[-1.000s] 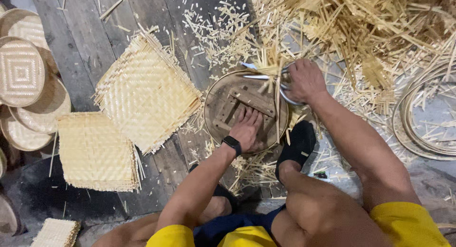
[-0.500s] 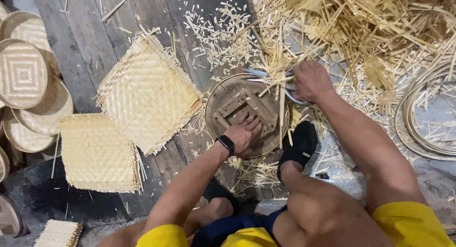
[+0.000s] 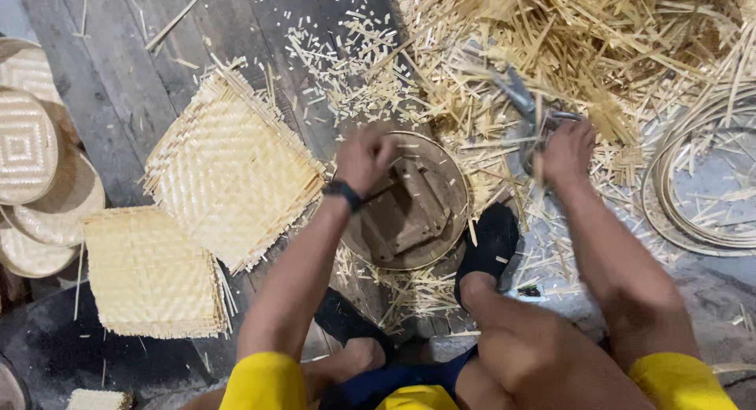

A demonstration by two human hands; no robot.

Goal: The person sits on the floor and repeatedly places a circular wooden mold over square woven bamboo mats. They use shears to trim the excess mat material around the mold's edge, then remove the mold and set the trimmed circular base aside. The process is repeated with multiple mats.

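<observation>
My left hand (image 3: 364,156) is curled closed at the rim of the round wooden mould with its bamboo hoop (image 3: 409,201), steadying it on the plank floor (image 3: 118,87) beside my foot. My right hand (image 3: 565,152) grips metal shears (image 3: 524,103) over the pale bamboo offcuts (image 3: 598,40).

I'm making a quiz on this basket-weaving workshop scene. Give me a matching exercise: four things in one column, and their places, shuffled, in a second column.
Things:
1. left hand
2. right hand
3. square woven mats
4. round woven trays

Places:
A. stacked at the picture's far left edge
B. on the rim of the round wooden mould
C. on the plank floor, left of the mould
D. gripping metal shears by the pile of bamboo strips

Pairs: 1-B, 2-D, 3-C, 4-A
</observation>
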